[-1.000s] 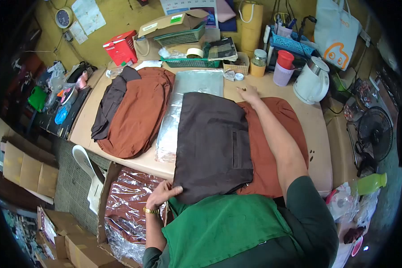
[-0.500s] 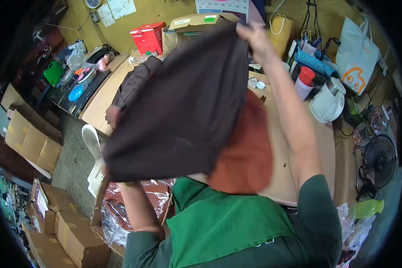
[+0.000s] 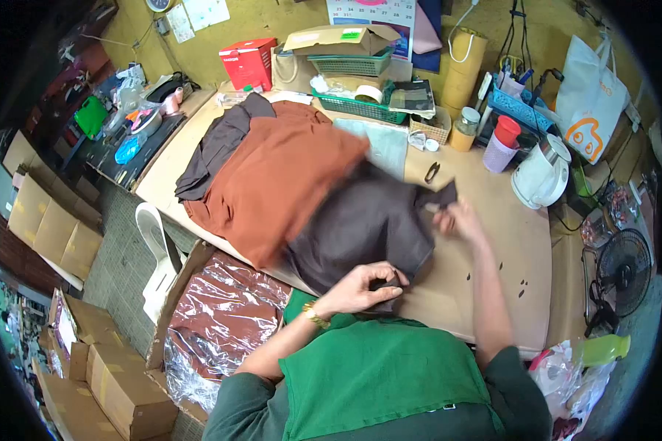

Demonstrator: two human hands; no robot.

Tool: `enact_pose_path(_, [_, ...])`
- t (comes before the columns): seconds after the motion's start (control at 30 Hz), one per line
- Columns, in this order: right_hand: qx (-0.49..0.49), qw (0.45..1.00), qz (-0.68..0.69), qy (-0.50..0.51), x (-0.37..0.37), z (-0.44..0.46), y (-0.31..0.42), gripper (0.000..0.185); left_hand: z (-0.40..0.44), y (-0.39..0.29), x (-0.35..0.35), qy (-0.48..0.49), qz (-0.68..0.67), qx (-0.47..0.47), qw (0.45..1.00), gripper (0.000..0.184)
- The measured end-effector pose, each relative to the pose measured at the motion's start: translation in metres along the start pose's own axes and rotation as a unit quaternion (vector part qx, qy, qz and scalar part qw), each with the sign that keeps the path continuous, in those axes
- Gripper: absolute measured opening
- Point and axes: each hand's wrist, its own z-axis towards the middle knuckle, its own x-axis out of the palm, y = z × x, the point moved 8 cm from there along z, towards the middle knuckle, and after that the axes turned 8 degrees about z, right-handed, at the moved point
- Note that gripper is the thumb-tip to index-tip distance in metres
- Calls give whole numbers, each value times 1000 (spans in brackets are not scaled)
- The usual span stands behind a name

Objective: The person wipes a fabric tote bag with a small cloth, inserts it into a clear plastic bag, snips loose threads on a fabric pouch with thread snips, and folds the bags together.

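My left hand [image 3: 364, 288] is closed on the near edge of a dark brown cloth [image 3: 368, 228], with a gold-coloured band at the wrist. Farther right, my right hand [image 3: 457, 220] pinches a raised corner of that same cloth. Part of the dark cloth is blurred by motion. Beside it, a rust-coloured cloth [image 3: 272, 169] spreads over the table; I cannot tell whether the two are one garment. Another dark brown piece of clothing [image 3: 217, 147] lies partly under the rust cloth at the far left.
Small scissors-like snips [image 3: 432, 172] lie on the table [image 3: 507, 242], with a white kettle [image 3: 543, 173] at its right edge. Green baskets [image 3: 360, 106] and a red box [image 3: 248, 62] stand at the back. A carton holds plastic-wrapped rust-coloured goods [image 3: 224, 316] at the lower left.
The dark cloth has come down from in front of my view onto the table. Both hands have lowered, the left moving rightward. The rust cloth now lies spread farther left.
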Motion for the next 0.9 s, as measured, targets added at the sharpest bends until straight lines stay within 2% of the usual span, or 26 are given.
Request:
enact_pose_path(0.07, [73,993,86,34,30,-47,-26,34,3,54,23,-17,-91,-62,994,19])
enact_pose_path(0.17, [63,981,153,102,65,-86,-43,41,11,70,30,-43,-180,-110,976,22])
enact_pose_path(0.2, [-17,991,25,128,83,-105,-22,46,16,75,32,-26,-164,-107,980,22])
enact_pose_path(0.23, [-52,990,-87,100,80,-107,-36,50,19,67,32,-30,-165,-109,980,22])
enact_pose_path(0.27, [-80,974,-199,66,76,-110,-50,54,23,43,38,13,-64,-21,998,25])
enact_pose_path(0.3, [-80,974,-198,69,79,-112,-50,54,22,16,46,57,39,66,995,28])
enact_pose_path(0.33, [-83,976,-199,26,77,-114,-46,51,15,-2,50,81,152,78,982,29])
enact_pose_path(0.37, [-87,976,-201,-17,73,-115,-44,48,12,-17,44,65,198,64,976,22])
enact_pose_path(0.43, [-52,982,-177,-40,65,-110,-66,42,10,-28,4,-36,185,-24,982,18])
enact_pose_path(0.47, [-92,975,-193,-56,63,-110,-64,41,5,-21,-23,-132,300,-7,945,18])
enact_pose_path(0.5, [-133,967,-207,-73,61,-111,-59,39,-4,-7,-49,-224,409,10,885,18])
enact_pose_path(0.57, [-100,970,-205,-86,59,-110,-65,36,-21,25,-88,-282,558,-83,776,13])
enact_pose_path(0.6, [-66,972,-203,-100,57,-109,-70,34,-26,30,-90,-284,559,-85,774,13])
enact_pose_path(0.67, [-106,974,-184,-74,66,-97,-80,32,-19,56,-73,-111,398,-72,908,26])
enact_pose_path(0.7, [-136,975,-165,-54,70,-95,-84,30,-17,54,-65,-111,397,-72,908,26])
enact_pose_path(0.73, [-135,975,-165,-54,75,-93,-88,30,-11,38,-42,-102,258,16,961,45])
enact_pose_path(0.77, [-163,982,-72,-55,81,-92,-86,27,-7,19,-26,-90,112,104,984,64])
enact_pose_path(0.8, [-176,983,-26,-54,86,-96,-72,26,-2,15,-18,-82,153,58,983,61])
enact_pose_path(0.83, [-190,980,20,-53,91,-100,-57,25,0,36,-13,-90,128,31,987,57])
enact_pose_path(0.9, [-108,971,-208,45,116,-114,4,24,3,79,-3,-110,75,-21,991,50])
